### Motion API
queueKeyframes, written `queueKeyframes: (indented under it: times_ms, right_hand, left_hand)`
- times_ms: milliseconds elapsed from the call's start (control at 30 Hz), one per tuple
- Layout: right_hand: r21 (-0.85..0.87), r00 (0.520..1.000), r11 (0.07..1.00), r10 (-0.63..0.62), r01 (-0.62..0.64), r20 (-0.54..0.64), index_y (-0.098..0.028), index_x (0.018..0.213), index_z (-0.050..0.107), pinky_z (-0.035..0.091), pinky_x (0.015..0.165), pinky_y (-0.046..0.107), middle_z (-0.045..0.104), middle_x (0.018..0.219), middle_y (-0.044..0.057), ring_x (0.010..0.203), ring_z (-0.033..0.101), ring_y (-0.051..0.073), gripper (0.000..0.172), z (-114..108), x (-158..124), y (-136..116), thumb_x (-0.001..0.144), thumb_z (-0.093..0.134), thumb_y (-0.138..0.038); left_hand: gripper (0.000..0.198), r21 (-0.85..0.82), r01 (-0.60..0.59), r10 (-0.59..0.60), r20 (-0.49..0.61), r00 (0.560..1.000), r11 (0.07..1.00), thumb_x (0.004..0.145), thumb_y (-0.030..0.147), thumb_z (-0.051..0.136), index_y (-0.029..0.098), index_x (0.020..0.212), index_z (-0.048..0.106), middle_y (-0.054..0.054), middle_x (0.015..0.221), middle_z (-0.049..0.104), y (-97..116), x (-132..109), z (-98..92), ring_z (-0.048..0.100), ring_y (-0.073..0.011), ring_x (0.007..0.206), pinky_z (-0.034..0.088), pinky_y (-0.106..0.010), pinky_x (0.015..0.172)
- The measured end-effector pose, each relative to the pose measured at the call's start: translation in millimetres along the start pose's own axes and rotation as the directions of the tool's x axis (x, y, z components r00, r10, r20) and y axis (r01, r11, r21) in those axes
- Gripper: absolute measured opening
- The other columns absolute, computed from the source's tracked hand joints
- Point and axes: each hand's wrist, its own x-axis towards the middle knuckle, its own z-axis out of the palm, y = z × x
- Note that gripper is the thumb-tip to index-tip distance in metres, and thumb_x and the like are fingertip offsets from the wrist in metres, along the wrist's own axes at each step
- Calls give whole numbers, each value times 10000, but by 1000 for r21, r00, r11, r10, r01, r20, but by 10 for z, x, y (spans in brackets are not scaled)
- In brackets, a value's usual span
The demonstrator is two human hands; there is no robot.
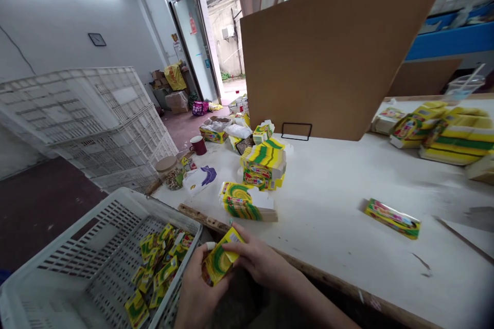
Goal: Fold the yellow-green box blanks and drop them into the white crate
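From my remote seat, I have a small yellow-and-green printed cardboard carton between both hands, just in front of the worn wooden table edge. My left hand curls round its lower part; my right hand grips the upper end with thumb and fingers. I judge this to be end-flap work, so I'd hold lightly on the left, sparing the thin walls, and press evenly along the crease. Fingers cover that end; I can't tell if it's seated.
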Motion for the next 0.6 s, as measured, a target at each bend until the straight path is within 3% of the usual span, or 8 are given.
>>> queueKeyframes:
  times_ms: [100,200,267,367,433,500,600]
  right_hand:
    - [27,994,999,14,-17,105,-248,1078,730,464,952,339,615,1204,85,1079,607,231,255,-194,11,-124,839,642,-231]
    - [36,997,997,66,-67,38,-214,958,745,457,944,335,618,1168,76,1074,593,239,233,-220,46,-187,725,747,-207]
    - [44,993,994,100,-97,-69,-196,1020,699,455,950,349,614,1170,84,1091,578,244,356,-140,68,-162,672,755,-154]
    - [56,982,993,109,-102,-154,-181,1259,549,463,945,365,571,1259,116,1112,556,246,642,-43,119,-77,653,757,-149]
    - [47,966,991,135,-128,-220,-166,1262,535,487,886,347,589,1234,121,1060,576,233,584,-87,197,-28,713,730,-188]
    - [-66,928,977,172,-204,-329,-174,1165,591,494,830,320,642,1117,92,968,603,205,366,-215,319,10,807,654,-215]
    - [-304,859,883,183,-358,-478,-164,1082,636,450,910,361,636,1104,117,1015,575,233,230,-431,530,73,868,601,-240]
  left_hand:
    - [575,-58,-16,21,92,996,998,641,349,770,168,1139,545,-110,1077,671,8,14,-55,665,-273,991,550,-395,883]
    - [572,-34,-29,32,111,993,999,655,347,768,177,1152,541,-106,1092,659,42,15,-24,657,-270,988,548,-395,876]
    - [528,-15,-43,44,79,996,999,682,373,748,180,1131,548,-100,1064,655,57,21,5,654,-263,959,552,-394,848]
    - [477,-71,-14,5,-128,992,997,725,439,698,176,1095,550,-76,957,655,21,55,-31,650,-230,877,558,-354,771]
    - [502,-130,24,-67,-336,939,991,698,484,701,180,1066,545,-45,864,637,-45,98,-134,630,-204,795,547,-323,708]
    - [525,-177,54,-137,-499,856,983,644,514,723,190,1013,537,-21,818,606,-141,153,-289,601,-190,747,527,-313,674]
    - [502,-238,50,-201,-666,718,970,611,473,751,214,951,488,-19,882,553,-336,234,-557,572,-207,830,517,-346,730]
